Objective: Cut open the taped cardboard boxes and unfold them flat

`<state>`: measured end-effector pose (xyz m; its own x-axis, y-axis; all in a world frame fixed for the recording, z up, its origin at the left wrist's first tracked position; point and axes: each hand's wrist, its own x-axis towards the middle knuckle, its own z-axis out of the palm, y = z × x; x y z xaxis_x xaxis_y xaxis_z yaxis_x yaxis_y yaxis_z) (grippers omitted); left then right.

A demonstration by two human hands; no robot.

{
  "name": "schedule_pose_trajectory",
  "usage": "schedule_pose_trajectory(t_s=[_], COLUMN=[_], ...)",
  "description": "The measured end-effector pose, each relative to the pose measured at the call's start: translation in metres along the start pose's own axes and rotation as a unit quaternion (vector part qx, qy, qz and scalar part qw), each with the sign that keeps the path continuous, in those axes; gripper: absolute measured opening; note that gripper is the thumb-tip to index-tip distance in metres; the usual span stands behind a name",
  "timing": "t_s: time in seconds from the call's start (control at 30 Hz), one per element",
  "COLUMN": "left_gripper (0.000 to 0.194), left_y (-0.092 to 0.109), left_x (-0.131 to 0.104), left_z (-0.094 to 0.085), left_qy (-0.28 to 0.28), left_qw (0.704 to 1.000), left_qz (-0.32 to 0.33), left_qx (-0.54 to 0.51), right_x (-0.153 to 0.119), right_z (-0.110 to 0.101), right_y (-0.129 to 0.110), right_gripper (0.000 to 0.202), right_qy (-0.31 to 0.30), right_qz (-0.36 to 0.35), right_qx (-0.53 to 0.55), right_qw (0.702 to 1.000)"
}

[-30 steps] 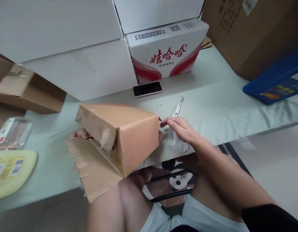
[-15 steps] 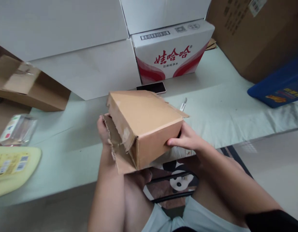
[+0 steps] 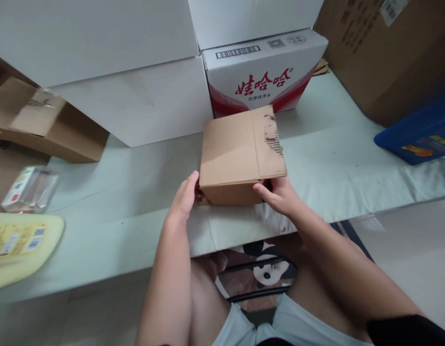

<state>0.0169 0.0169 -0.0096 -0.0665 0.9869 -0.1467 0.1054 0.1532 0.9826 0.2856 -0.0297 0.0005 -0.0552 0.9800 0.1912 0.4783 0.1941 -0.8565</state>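
Both hands hold a small brown cardboard box (image 3: 229,149) near the front of the cloth-covered table (image 3: 110,216). My left hand (image 3: 186,194) grips its lower left side, the fingertips partly hidden behind the box. At the right front corner, my right hand (image 3: 278,194) has its thumb on the near face and its fingers out of sight beneath the side. Dark printed marks and scuffs show on the right part of the top face. Whether the box rests on the cloth or is slightly lifted, I cannot tell.
Behind stand white cartons (image 3: 135,103) and a white-and-red water carton (image 3: 265,81). A large brown carton (image 3: 381,57) and a blue container (image 3: 417,129) are at right. At left lie a clear plastic pack (image 3: 31,190), a yellow bottle (image 3: 27,245) and another brown carton (image 3: 78,129).
The box has been turned and moved away from me towards the water carton. Its torn flaps are out of sight, and the phone and the utility knife are now hidden.
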Motion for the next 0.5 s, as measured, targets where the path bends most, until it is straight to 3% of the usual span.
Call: schedule_pose_trajectory(t_s=[0.07,0.17,0.27,0.37,0.5], left_gripper=[0.048,0.047,0.054,0.057,0.061], left_y=[0.005,0.014,0.018,0.017,0.016], left_x=[-0.001,-0.001,0.001,0.001,-0.002], left_z=[0.002,0.006,0.010,0.015,0.022], left_qy=[-0.009,0.037,0.047,0.041,-0.015], left_qw=[0.998,0.989,0.981,0.977,0.969], left_qz=[-0.043,0.011,0.074,0.103,0.115], left_qx=[-0.047,-0.142,-0.172,-0.181,-0.218], right_x=[0.003,0.006,0.007,0.006,0.005], right_z=[-0.002,-0.006,-0.008,-0.008,-0.006], right_y=[-0.001,-0.006,-0.012,-0.015,-0.014], right_gripper=[0.053,0.051,0.052,0.054,0.048], right_qy=[0.019,0.044,0.072,0.089,0.080], right_qz=[0.050,0.094,0.124,0.125,0.109], right_qx=[-0.004,-0.008,-0.002,0.012,0.030], right_qw=[0.999,0.995,0.990,0.988,0.990])
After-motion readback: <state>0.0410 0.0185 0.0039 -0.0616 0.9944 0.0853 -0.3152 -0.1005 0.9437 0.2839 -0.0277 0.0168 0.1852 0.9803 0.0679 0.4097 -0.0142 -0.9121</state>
